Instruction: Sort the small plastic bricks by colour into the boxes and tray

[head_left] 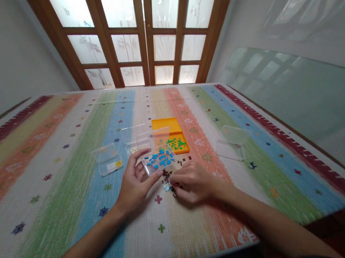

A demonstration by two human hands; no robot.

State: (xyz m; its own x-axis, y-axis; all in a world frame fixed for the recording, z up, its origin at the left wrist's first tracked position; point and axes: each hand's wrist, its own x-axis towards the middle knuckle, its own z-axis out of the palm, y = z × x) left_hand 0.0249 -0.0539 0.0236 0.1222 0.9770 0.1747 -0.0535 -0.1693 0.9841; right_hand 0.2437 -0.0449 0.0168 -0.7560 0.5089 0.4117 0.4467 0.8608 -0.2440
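Note:
My left hand (134,178) grips a clear plastic box (147,167) by its left side, thumb in front and fingers behind. Many small blue bricks (162,158) lie inside, and its clear lid stands raised at the back. Just below the box, a loose pile of tiny dark brown bricks (166,176) with a few light blue bricks (168,188) is spread on the cloth. My right hand (192,182) is over the right side of this pile, its fingers bent together at the pieces. Whatever sits between those fingertips is hidden.
An orange case (166,125) with green bricks (177,144) stands open behind the blue box. To the left are a clear box (102,168) with yellow pieces (118,163) and another clear box (128,149). A clear box (230,150) stands right on the striped tablecloth (87,194).

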